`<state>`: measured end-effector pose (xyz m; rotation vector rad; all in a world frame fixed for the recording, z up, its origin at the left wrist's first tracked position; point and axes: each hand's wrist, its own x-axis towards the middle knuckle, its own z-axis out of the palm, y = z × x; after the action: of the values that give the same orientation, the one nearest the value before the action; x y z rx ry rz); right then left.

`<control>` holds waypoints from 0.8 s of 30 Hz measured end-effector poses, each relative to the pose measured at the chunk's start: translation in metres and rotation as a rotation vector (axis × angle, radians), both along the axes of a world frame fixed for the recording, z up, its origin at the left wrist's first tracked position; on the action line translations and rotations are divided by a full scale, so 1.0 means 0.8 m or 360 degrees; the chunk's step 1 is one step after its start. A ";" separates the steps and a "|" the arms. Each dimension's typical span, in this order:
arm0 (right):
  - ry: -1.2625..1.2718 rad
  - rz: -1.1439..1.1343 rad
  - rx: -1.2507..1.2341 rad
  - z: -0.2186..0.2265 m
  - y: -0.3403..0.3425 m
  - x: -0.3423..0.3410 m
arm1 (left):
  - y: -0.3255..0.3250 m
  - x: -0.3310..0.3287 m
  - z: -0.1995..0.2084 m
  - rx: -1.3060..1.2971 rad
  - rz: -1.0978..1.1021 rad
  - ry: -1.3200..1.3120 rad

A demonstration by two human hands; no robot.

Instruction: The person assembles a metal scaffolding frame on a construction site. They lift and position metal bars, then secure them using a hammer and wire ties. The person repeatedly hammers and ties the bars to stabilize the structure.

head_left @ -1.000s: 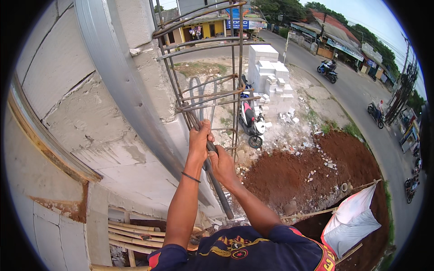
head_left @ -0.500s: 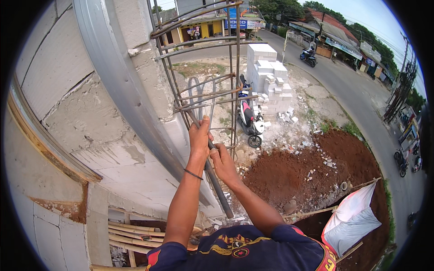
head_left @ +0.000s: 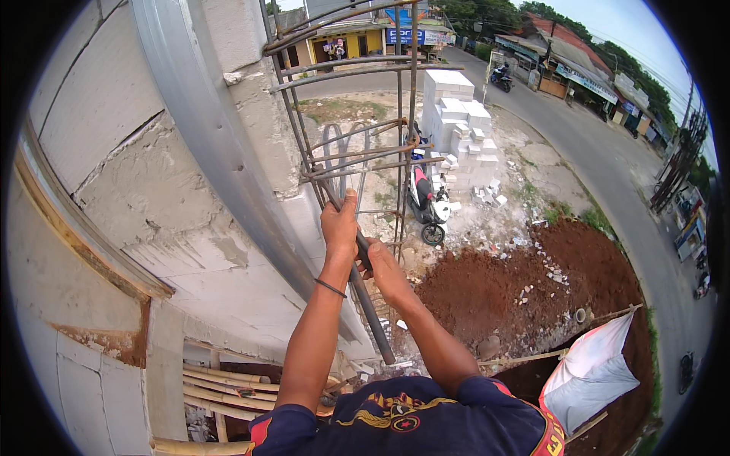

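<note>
My left hand (head_left: 340, 228) is wrapped around a dark metal pipe (head_left: 375, 325), with the thumb pointing up along it. Just below, my right hand (head_left: 388, 273) grips the same pipe from the right side, its fingers partly hidden behind it. The pipe slants from the upper left down toward my chest. Its upper end reaches the lower ties of an upright rebar cage (head_left: 350, 74); how it meets the bars there is hard to make out. Bent loops of thinner steel show behind the cage.
A grey metal channel (head_left: 220, 144) runs along the block wall (head_left: 114, 182) at my left. Bamboo poles (head_left: 228, 386) lie low on the left. Far below stand a parked scooter (head_left: 423, 194) and stacked white blocks (head_left: 449, 110), near red soil (head_left: 487, 289) and a tarp (head_left: 589, 372).
The view has shifted slightly, so the cage and wall sit further right. My right hand has moved a little up toward my left hand on the pipe. A motorbike has travelled farther along the road.
</note>
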<state>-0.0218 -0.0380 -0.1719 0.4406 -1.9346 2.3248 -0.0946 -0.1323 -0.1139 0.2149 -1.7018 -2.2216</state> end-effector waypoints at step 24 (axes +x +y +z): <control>-0.0318 0.0502 0.0361 -0.061 0.081 0.090 | 0.014 0.144 -0.087 -0.0577 -0.0241 0.0179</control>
<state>0.0501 0.0270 -0.2209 0.5912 -2.3951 2.4197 0.0204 -0.1213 -0.1836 -0.1275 -2.0735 -1.9327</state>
